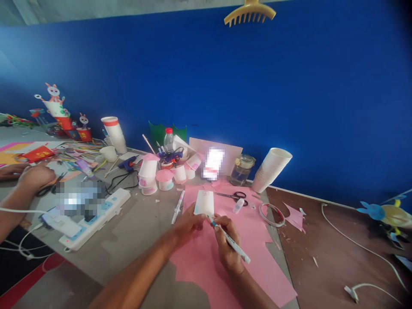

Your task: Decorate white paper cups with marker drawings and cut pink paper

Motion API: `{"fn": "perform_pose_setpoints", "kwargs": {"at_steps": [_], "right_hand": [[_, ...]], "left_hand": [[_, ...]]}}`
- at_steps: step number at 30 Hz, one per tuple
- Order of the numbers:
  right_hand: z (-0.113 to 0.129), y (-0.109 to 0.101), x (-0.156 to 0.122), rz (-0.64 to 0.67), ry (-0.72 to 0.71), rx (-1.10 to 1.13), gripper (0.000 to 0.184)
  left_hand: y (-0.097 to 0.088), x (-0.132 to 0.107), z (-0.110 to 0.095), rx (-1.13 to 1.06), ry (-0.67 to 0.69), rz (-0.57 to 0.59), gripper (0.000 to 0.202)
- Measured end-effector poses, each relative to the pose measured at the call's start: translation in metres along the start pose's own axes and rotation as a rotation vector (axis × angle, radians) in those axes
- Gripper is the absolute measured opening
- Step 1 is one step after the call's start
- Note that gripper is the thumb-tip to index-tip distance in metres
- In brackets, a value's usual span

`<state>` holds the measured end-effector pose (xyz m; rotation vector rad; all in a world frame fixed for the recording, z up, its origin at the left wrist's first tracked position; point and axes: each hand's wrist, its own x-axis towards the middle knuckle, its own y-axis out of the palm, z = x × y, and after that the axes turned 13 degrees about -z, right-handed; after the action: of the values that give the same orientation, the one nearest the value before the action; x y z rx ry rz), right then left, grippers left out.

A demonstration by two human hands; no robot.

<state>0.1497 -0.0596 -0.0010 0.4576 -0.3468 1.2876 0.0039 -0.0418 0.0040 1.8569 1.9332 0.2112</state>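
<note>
My left hand (189, 224) is closed on the lower left edge of a white paper cup (205, 201), which carries a small pink drawn outline and a bluish patch. Between the fingers of my right hand (229, 246) is a white marker (237, 248), its blue-green end close to the cup's lower edge. Whether the tip touches the cup I cannot tell. Both hands are over a cut sheet of pink paper (257, 262). Dark-handled scissors (240, 196) and a clear pen cap (238, 206) lie beyond them; another marker (178, 207) rests to the left.
Decorated paper cups (148, 174), a glass jar (242, 169), a lit phone (213, 163) and stacked cups (272, 169) stand behind. A tape roll (272, 214) lies right. Leftward are a power strip (96, 221), a glue gun (128, 163) and another person's hand (37, 177).
</note>
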Motion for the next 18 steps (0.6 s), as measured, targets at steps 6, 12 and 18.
{"fn": "perform_pose_setpoints", "kwargs": {"at_steps": [6, 12, 18], "right_hand": [[-0.0016, -0.0008, -0.0033, 0.004, 0.022, 0.032, 0.007], [-0.0037, -0.0017, -0.0041, -0.029, 0.032, 0.023, 0.01], [-0.002, -0.0008, -0.0021, -0.024, 0.041, 0.004, 0.011]], "left_hand": [[0.0003, -0.0003, -0.0002, -0.003, -0.015, 0.002, 0.034], [0.0025, -0.002, -0.0035, 0.007, -0.008, -0.002, 0.036], [0.0049, -0.0028, -0.0064, 0.017, -0.026, -0.001, 0.036]]}}
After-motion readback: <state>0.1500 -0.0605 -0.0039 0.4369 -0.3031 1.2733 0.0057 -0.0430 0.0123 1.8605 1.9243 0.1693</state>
